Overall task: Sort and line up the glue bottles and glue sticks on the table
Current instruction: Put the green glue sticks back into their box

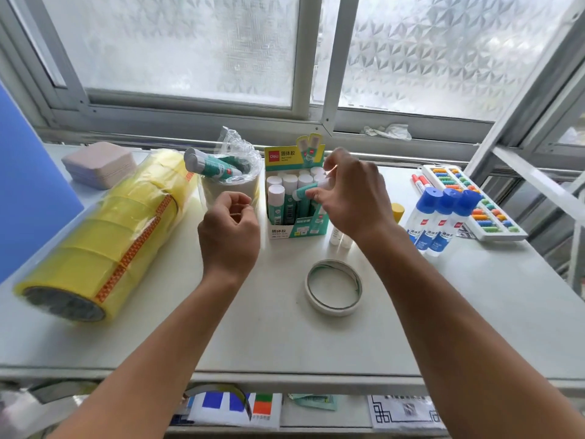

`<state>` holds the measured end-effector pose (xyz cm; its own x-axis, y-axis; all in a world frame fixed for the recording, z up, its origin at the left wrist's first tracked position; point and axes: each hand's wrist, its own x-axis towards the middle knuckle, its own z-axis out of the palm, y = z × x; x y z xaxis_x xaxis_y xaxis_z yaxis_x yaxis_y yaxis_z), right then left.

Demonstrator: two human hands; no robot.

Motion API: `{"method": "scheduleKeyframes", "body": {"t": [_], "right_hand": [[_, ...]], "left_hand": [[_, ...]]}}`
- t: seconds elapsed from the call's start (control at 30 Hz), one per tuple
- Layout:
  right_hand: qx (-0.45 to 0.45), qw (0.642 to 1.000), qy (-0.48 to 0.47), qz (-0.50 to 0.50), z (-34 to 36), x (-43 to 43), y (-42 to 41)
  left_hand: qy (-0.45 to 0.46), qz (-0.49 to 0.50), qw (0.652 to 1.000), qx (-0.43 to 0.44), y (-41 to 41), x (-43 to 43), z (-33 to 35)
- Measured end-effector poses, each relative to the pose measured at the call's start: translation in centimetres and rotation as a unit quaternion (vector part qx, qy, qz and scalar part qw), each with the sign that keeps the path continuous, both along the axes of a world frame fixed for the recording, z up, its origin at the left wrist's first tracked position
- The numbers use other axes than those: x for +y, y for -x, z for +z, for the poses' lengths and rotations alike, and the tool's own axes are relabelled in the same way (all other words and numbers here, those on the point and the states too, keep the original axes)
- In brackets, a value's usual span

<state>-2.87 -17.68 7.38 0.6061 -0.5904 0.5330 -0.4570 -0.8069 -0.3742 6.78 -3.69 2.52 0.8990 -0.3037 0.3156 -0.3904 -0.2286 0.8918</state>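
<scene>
A glue stick [308, 190], pinched tilted in the right hand [354, 198] over its display box [296, 198], apparently needs seating upright; left hand [229, 232] loosely curled, empty.

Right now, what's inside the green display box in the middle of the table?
The display box holds upright glue sticks with white caps. The right hand grips one tilted glue stick over it, covering the box's right side.

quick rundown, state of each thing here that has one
right hand: pinching a glue stick, tilted over the display box
left hand: curled, holding nothing visible
box glue sticks: upright, capped
glue bottles: three together, capped
plastic bag: open, sticks inside
tape ring: lying flat
</scene>
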Motion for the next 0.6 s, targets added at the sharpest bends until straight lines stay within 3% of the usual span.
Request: {"method": "scheduleKeyframes", "body": {"t": [0.2, 0.4, 0.6], "right_hand": [[-0.043, 0.998, -0.054, -0.001, 0.8, -0.9, 0.1], [-0.056, 0.998, -0.031, 0.012, 0.7, -1.3, 0.0], [-0.005, 0.999, -0.032, 0.015, 0.3, -1.2, -0.3]], "left_hand": [[-0.151, -0.087, 0.962, -0.21, 0.9, -1.5, -1.2], [-0.239, -0.053, 0.939, -0.243, 0.4, -3.1, -0.5], [-0.223, -0.028, 0.937, -0.267, 0.0, -2.8, -0.7]]}}
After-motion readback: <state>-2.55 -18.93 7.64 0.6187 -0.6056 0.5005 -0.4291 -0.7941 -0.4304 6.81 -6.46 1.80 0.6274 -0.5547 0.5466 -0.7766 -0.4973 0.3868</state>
